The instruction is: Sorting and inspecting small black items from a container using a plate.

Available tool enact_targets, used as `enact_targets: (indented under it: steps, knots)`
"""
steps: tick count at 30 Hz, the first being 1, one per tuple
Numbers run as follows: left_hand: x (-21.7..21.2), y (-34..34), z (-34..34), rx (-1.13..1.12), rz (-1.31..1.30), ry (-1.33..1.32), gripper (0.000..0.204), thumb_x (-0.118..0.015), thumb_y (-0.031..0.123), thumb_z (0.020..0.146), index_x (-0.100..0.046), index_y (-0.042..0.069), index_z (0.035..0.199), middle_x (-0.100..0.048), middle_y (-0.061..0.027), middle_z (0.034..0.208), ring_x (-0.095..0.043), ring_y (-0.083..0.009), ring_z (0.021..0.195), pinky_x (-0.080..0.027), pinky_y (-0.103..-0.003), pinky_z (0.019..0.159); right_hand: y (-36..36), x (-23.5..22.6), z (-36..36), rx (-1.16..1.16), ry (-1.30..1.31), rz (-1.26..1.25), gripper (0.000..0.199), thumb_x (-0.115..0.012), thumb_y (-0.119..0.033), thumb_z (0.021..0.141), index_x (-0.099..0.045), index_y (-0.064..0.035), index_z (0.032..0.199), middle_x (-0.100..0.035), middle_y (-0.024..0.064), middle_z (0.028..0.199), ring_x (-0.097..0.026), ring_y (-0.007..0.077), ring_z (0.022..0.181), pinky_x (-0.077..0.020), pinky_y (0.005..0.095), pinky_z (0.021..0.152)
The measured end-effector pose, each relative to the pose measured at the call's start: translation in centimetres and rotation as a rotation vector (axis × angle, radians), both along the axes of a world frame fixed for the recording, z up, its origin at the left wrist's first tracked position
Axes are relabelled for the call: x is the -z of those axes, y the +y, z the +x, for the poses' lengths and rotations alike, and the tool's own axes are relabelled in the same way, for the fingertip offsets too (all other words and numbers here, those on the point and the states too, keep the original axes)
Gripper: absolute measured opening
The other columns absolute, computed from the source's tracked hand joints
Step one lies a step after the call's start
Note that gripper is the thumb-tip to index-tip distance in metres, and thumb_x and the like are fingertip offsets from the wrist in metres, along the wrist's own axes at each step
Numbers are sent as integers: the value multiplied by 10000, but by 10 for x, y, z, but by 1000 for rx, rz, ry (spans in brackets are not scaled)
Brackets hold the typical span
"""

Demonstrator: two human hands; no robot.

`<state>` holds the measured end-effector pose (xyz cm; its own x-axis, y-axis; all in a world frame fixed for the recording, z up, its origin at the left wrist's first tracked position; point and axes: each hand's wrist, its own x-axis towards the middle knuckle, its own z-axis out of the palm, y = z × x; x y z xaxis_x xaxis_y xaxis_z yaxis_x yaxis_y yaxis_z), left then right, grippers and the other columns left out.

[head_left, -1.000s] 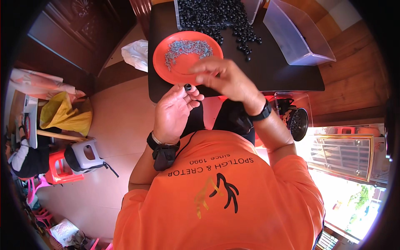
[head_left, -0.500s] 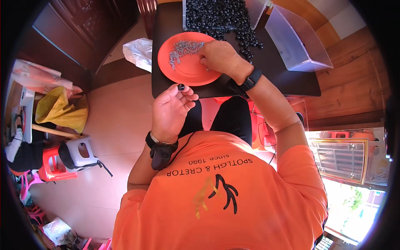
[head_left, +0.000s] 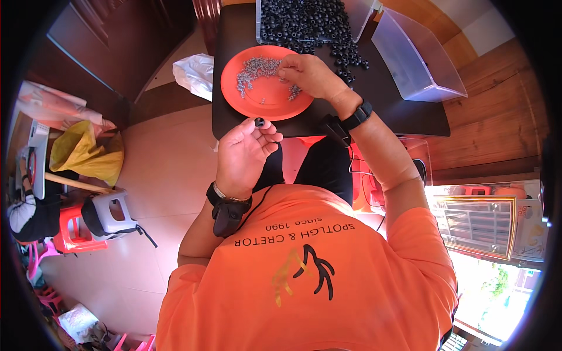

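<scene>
Orange plate [head_left: 263, 99], right hand [head_left: 307, 75] reaching in, left hand [head_left: 246, 153] raised

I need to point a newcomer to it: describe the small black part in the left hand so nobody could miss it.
Start at the dark table and its orange plate of small grey bits. Just below the plate's near rim, the left hand pinches a small black ring in its fingertips. Unlike the heap of black rings at the table's far end, it is alone, off the table.

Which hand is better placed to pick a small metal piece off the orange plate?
Right hand: its fingertips are already on the orange round plate among the pieces; left hand holds a small black ring.
</scene>
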<state>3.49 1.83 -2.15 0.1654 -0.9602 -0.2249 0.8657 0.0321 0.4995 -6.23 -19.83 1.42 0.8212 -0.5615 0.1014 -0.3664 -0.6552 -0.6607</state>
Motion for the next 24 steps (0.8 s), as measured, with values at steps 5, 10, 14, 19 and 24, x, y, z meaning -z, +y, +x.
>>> enact_targets:
  steps: [5, 10, 14, 19, 24]
  knots:
    - [-1, 0, -1, 5, 3, -9, 200, -511, 250, 927, -560, 57, 901, -600, -66, 914, -615, -226, 871, -466, -313, 765, -7, 9, -2, -16, -82, 139, 181, -584, -84, 863, -632, 0, 1016, -675, 78, 853, -637, 156, 786, -508, 285, 729]
    - [-2, -1, -1, 7, 0, -29, 198, -507, 253, 928, -555, 63, 894, -604, -68, 921, -615, -221, 875, -465, -313, 764, -2, 7, -3, 2, -88, 138, 187, -584, -40, 859, -621, 16, 1033, -666, 67, 860, -629, 122, 777, -511, 253, 713]
    - [-12, -3, -1, -55, -34, -129, 211, -500, 243, 923, -568, 43, 915, -609, -69, 929, -612, -205, 888, -456, -298, 779, 7, -4, -5, -44, -70, 177, 185, -587, -47, 863, -617, 2, 1039, -663, 55, 843, -621, 107, 752, -503, 245, 669]
    - [-27, -30, 18, -205, -209, -874, 240, -463, 167, 915, -584, -2, 1035, -590, -74, 1095, -565, -150, 965, -408, -269, 830, 11, -20, -5, -56, -172, 529, 168, -605, -113, 877, -609, -29, 1023, -650, 21, 804, -592, 80, 694, -461, 207, 604]
    - [-22, -64, 31, -216, -400, -1152, 121, -516, 74, 878, -573, -27, 916, -561, -69, 999, -532, -155, 907, -424, -282, 807, 16, -25, 0, -68, -194, 573, 172, -608, -141, 876, -613, -20, 998, -639, 12, 792, -585, 74, 672, -467, 203, 591]
